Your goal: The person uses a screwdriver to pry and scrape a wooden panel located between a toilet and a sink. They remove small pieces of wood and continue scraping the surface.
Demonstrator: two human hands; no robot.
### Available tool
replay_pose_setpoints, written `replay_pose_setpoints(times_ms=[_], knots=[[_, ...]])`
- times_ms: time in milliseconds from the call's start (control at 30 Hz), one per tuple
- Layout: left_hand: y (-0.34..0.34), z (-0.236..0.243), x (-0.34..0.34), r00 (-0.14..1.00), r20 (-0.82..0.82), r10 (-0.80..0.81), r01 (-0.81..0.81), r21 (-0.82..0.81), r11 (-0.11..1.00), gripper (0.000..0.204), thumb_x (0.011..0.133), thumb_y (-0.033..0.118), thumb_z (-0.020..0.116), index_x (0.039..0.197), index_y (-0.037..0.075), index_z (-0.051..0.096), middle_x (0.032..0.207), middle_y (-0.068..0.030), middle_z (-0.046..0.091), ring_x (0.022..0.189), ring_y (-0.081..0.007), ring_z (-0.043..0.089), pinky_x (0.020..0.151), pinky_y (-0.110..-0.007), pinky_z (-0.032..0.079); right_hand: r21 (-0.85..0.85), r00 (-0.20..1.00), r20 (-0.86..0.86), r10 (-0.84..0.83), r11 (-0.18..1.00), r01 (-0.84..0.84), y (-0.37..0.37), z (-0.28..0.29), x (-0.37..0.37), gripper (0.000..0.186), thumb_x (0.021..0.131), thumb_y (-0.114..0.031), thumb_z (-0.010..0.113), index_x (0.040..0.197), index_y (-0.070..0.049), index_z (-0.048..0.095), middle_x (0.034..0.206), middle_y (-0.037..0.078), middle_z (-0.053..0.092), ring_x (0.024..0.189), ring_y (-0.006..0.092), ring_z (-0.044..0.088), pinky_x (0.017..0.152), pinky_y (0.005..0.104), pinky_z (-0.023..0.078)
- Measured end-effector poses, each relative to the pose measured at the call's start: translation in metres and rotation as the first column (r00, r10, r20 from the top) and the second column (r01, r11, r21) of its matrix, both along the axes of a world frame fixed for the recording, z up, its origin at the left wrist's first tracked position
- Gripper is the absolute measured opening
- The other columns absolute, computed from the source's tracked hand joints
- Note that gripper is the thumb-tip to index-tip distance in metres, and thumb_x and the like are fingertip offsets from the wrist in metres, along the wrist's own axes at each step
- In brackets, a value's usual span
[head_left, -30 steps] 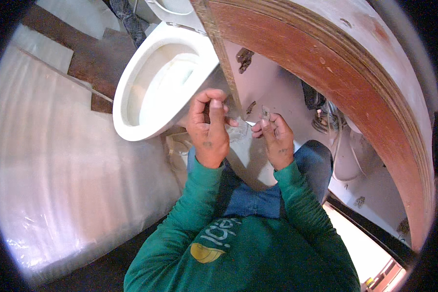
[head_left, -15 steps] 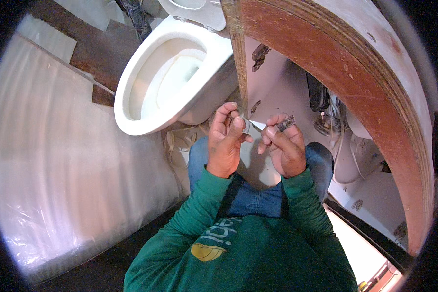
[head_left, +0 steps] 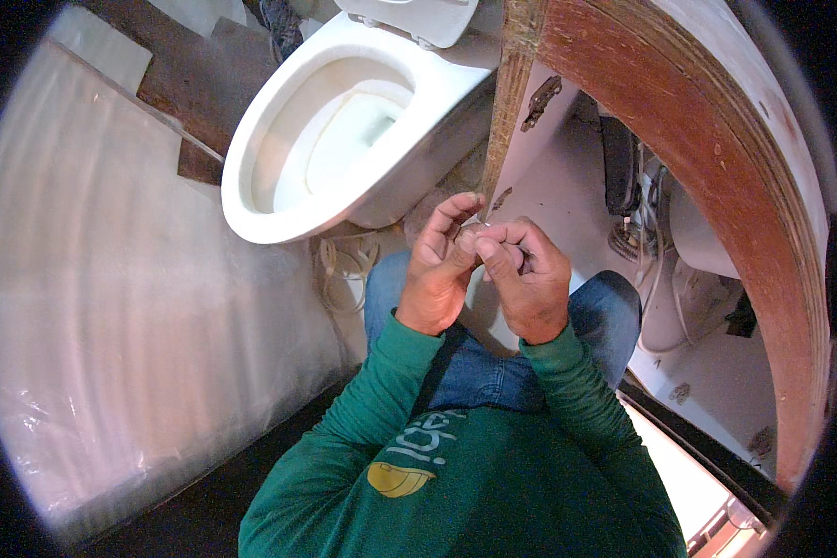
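My left hand and my right hand meet at their fingertips above my lap, fingers bent and pinched around a small thin item, mostly hidden by the fingers and too small to name. Just past them rises the edge of a wooden panel. To their upper left stands a white toilet with its seat or lid raised at the back.
Plastic sheeting spreads over the left side, with dark boards beyond. A curved brown plywood edge arches on the right over black fittings and hoses. Coiled pale tubing lies below the toilet.
My right hand has moved left to meet my left hand. The clear piece seen earlier at its fingers is now hidden. The toilet and panel appear farther right as the view shifted.
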State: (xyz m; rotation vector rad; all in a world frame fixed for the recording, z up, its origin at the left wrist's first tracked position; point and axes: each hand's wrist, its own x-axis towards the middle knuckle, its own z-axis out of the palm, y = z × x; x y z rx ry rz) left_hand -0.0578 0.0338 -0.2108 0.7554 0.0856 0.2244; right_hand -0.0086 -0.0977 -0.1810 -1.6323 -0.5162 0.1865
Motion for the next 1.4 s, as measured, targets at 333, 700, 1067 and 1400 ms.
replay_pose_setpoints(times_ms=[333, 700, 1067, 1400], knots=[[-0.004, 0.007, -0.015, 0.984, -0.162, 0.080, -0.036, 0.254, 0.967, 0.048, 0.099, 0.029, 0.073, 0.139, 0.004, 0.062, 0.139, -0.0036, 0.055, 0.121, -0.0131, 0.056, 0.087, -0.031, 0.058, -0.072, 0.910, 0.377, -0.172, 0.974, 0.214, -0.001, 0.002, 0.020, 0.014, 0.096, -0.017, 0.072, 0.101, -0.004, 0.070, 0.086, 0.012, 0.064, 0.070, 0.0233, 0.060, 0.066, 0.0352, 0.050], [0.008, 0.030, -0.014, 0.994, 0.010, 0.111, -0.070, 0.832, 0.550, 0.040, 0.097, 0.022, 0.072, 0.132, 0.005, 0.070, 0.135, -0.0105, 0.060, 0.115, -0.0180, 0.060, 0.086, -0.028, 0.056, -0.128, 0.806, 0.587, -0.077, 0.974, 0.186, -0.013, -0.022, 0.034, 0.018, 0.094, -0.020, 0.070, 0.103, -0.004, 0.067, 0.094, 0.019, 0.065, 0.086, 0.0400, 0.064, 0.079, 0.0475, 0.052], [0.000, 0.064, -0.022, 0.981, -0.022, 0.195, -0.074, 0.880, 0.469, 0.036, 0.098, 0.022, 0.067, 0.125, -0.002, 0.070, 0.115, -0.0131, 0.067, 0.098, -0.0215, 0.065, 0.075, -0.030, 0.057, 0.002, 0.968, 0.212, -0.135, 0.991, 0.137, 0.010, -0.037, 0.024, 0.019, 0.104, -0.020, 0.052, 0.106, 0.000, 0.052, 0.093, 0.024, 0.057, 0.087, 0.0452, 0.059, 0.080, 0.0492, 0.050], [0.022, 0.068, 0.001, 0.884, 0.025, 0.467, -0.352, 0.693, 0.629, 0.048, 0.106, 0.039, 0.054, 0.078, 0.002, 0.060, 0.069, -0.0072, 0.060, 0.061, -0.0154, 0.059, 0.059, -0.030, 0.050, -0.228, 0.982, -0.141, -0.125, 0.970, 0.090, -0.027, -0.066, 0.032, 0.023, 0.104, -0.024, 0.059, 0.097, -0.002, 0.062, 0.073, 0.005, 0.056, 0.065, 0.0138, 0.051, 0.061, 0.0356, 0.047]])
